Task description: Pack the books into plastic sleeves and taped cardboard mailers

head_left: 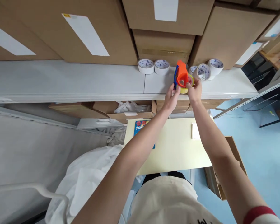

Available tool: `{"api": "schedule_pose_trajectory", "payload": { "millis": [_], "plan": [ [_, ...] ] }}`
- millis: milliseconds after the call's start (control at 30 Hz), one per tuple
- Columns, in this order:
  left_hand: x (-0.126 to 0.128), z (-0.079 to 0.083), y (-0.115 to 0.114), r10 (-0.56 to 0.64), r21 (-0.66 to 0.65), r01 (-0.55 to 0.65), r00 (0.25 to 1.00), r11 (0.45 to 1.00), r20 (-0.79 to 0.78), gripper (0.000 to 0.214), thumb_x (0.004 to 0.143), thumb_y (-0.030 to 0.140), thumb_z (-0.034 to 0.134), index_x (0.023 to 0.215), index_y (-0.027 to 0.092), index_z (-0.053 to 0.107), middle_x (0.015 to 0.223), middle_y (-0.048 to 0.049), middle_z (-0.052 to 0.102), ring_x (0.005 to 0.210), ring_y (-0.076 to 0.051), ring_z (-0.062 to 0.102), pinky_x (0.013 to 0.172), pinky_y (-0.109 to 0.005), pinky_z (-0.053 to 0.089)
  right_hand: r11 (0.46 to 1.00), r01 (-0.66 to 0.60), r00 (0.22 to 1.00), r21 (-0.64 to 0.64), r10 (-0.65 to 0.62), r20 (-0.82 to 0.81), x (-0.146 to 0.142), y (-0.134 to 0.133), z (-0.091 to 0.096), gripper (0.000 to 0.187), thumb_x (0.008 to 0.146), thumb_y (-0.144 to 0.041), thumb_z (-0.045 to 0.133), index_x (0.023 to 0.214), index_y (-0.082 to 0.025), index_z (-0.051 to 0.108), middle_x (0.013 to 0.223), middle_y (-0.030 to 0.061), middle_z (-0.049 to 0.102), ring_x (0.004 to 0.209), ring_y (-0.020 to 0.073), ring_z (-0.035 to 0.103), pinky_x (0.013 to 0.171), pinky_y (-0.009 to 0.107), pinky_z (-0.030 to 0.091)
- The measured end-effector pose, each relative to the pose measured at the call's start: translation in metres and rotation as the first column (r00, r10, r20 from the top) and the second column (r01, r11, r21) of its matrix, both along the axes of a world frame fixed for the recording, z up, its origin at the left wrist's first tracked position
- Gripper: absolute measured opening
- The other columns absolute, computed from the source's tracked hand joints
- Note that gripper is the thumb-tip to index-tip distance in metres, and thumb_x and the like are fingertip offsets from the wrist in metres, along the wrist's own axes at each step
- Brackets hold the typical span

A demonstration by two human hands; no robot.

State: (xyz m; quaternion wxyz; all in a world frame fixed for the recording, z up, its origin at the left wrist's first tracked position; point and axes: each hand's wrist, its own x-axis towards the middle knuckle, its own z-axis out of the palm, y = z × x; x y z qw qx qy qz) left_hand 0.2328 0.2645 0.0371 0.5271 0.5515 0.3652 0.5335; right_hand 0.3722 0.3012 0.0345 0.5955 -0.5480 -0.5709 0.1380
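Note:
Over the front part of the grey shelf (95, 77), both hands are raised around an orange and blue tape dispenser (182, 73). My left hand (172, 97) is closed on its lower left side, by the blue part. On the other side, my right hand (195, 90) has its fingers closed at the dispenser's lower right edge, against a roll of yellow-edged tape (190, 80) in it. Fingers hide part of that roll. Two white tape rolls (146, 67) lie left of the dispenser. Several more white rolls (216, 67) sit to the right, one tilted (203, 72).
Large cardboard boxes (163, 46) stand along the shelf's back. Below is a pale yellow table (175, 152) with a blue booklet (139, 125) and a white card (195, 130). An open box (132, 115) holds white material. White plastic (88, 177) is bunched at left; a carton (212, 180) stands right.

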Motion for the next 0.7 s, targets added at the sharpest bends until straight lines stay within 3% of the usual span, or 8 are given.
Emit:
{"api": "schedule_pose_trajectory", "payload": {
  "millis": [100, 167, 233, 333, 433, 500, 600, 700],
  "plan": [
    [-0.003, -0.002, -0.061, 0.099, 0.149, -0.099, 0.995, 0.984, 0.009, 0.07, 0.087, 0.065, 0.048, 0.147, 0.032, 0.032, 0.151, -0.0097, 0.039, 0.135, -0.027, 0.042, 0.109, -0.045, 0.04, 1.0, -0.019, 0.998, -0.023, 0.018, -0.054, -0.004, -0.071, 0.004, 0.059, 0.083, -0.042, 0.062, 0.136, -0.026, 0.043, 0.131, 0.0097, 0.052, 0.118, 0.0258, 0.055, 0.091, 0.044, 0.052],
    [-0.002, -0.014, -0.112, 0.142, 0.172, -0.135, 0.989, 0.976, -0.03, 0.069, 0.088, 0.063, 0.049, 0.147, 0.033, 0.032, 0.152, -0.0108, 0.037, 0.134, -0.028, 0.042, 0.104, -0.042, 0.044, 0.998, -0.026, 0.998, -0.052, 0.023, -0.053, -0.002, -0.131, -0.003, 0.06, 0.082, -0.04, 0.063, 0.137, -0.029, 0.041, 0.135, 0.0098, 0.05, 0.12, 0.0265, 0.053, 0.089, 0.044, 0.053],
    [0.002, -0.037, -0.16, 0.137, 0.092, -0.129, 0.986, 0.987, -0.092, 0.065, 0.09, 0.061, 0.047, 0.147, 0.034, 0.03, 0.152, -0.0107, 0.034, 0.136, -0.027, 0.04, 0.101, -0.041, 0.047, 0.99, -0.032, 0.998, -0.134, 0.024, -0.058, 0.002, -0.188, -0.024, 0.058, 0.082, -0.038, 0.063, 0.136, -0.03, 0.043, 0.135, 0.0102, 0.05, 0.121, 0.0265, 0.052, 0.088, 0.043, 0.055],
    [0.012, -0.088, -0.21, 0.059, -0.149, -0.085, 0.983, 0.985, -0.174, 0.065, 0.088, 0.061, 0.049, 0.144, 0.03, 0.037, 0.15, -0.0128, 0.039, 0.133, -0.028, 0.044, 0.097, -0.041, 0.049, 0.949, 0.012, 0.989, -0.316, -0.057, -0.134, 0.012, -0.247, -0.082, 0.055, 0.079, -0.035, 0.062, 0.131, -0.025, 0.046, 0.127, 0.012, 0.052, 0.115, 0.0262, 0.056, 0.083, 0.042, 0.057],
    [0.023, -0.14, -0.229, -0.027, -0.434, -0.058, 0.982, 0.899, -0.187, 0.065, 0.087, 0.06, 0.05, 0.139, 0.022, 0.045, 0.144, -0.0161, 0.049, 0.128, -0.029, 0.051, 0.1, -0.043, 0.047, 0.847, 0.037, 0.971, -0.531, -0.155, -0.18, 0.024, -0.276, -0.149, 0.056, 0.073, -0.033, 0.063, 0.125, -0.018, 0.05, 0.119, 0.0146, 0.056, 0.102, 0.0269, 0.06, 0.075, 0.042, 0.059],
    [0.03, -0.165, -0.232, -0.087, -0.563, -0.024, 0.982, 0.826, -0.169, 0.064, 0.087, 0.059, 0.051, 0.136, 0.019, 0.049, 0.142, -0.0163, 0.052, 0.128, -0.03, 0.051, 0.103, -0.045, 0.044, 0.785, 0.026, 0.968, -0.619, -0.175, -0.181, 0.032, -0.284, -0.184, 0.056, 0.071, -0.032, 0.062, 0.123, -0.015, 0.051, 0.119, 0.017, 0.056, 0.104, 0.0284, 0.06, 0.075, 0.042, 0.059],
    [0.039, -0.186, -0.23, -0.134, -0.657, -0.003, 0.978, 0.754, -0.158, 0.062, 0.087, 0.06, 0.049, 0.134, 0.019, 0.052, 0.143, -0.0157, 0.052, 0.132, -0.032, 0.048, 0.104, -0.049, 0.044, 0.724, 0.006, 0.969, -0.69, -0.174, -0.175, 0.042, -0.289, -0.218, 0.056, 0.072, -0.031, 0.06, 0.125, -0.014, 0.051, 0.121, 0.0182, 0.056, 0.109, 0.0295, 0.058, 0.08, 0.044, 0.058],
    [0.045, -0.199, -0.228, -0.138, -0.712, -0.023, 0.976, 0.702, -0.168, 0.064, 0.088, 0.061, 0.047, 0.138, 0.022, 0.048, 0.15, -0.0144, 0.045, 0.138, -0.033, 0.041, 0.102, -0.05, 0.045, 0.7, -0.017, 0.966, -0.714, -0.173, -0.192, 0.048, -0.288, -0.236, 0.057, 0.075, -0.032, 0.059, 0.128, -0.014, 0.05, 0.125, 0.0187, 0.055, 0.112, 0.0297, 0.057, 0.082, 0.044, 0.058]
  ]
}}
